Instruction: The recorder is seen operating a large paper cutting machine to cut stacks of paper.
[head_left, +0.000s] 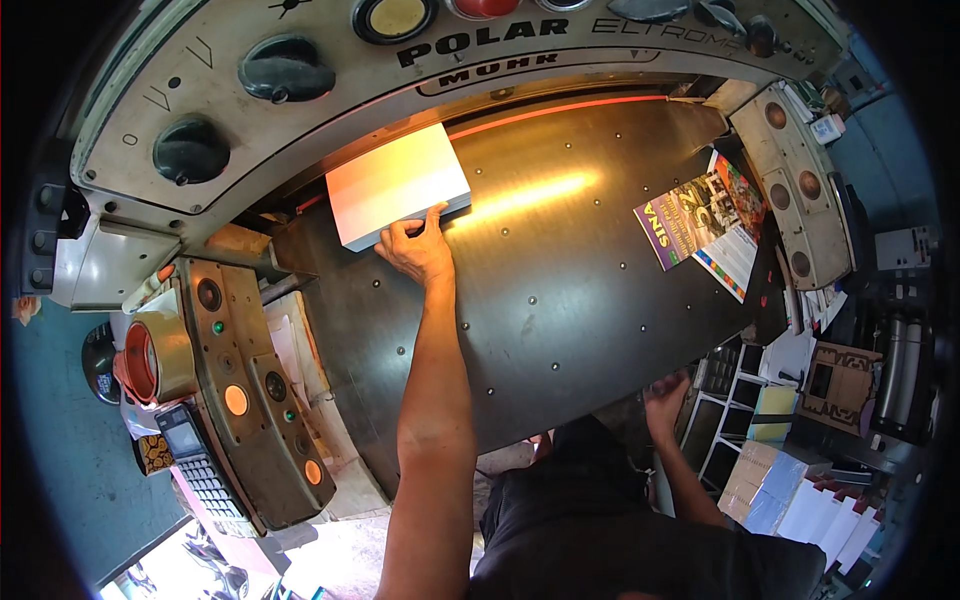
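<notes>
A thick stack of white paper (398,185) lies on the dark metal bed of a paper cutter (530,300), its far side under the front of the machine. My left hand (420,252) is at the near edge of the stack, fingers curled and pressed against its side, one digit stretched along the edge toward the right corner. My right hand (664,405) is low, beside the front edge of the bed. Its fingers look closed, but shade hides what they hold.
Printed booklets (690,220) lie at the bed's right. A red line (560,118) runs along the back. Left is a button panel (240,390) with a calculator (205,470) and a tape roll (150,357). Dark knobs (287,68) sit above. Boxes (770,485) stand lower right.
</notes>
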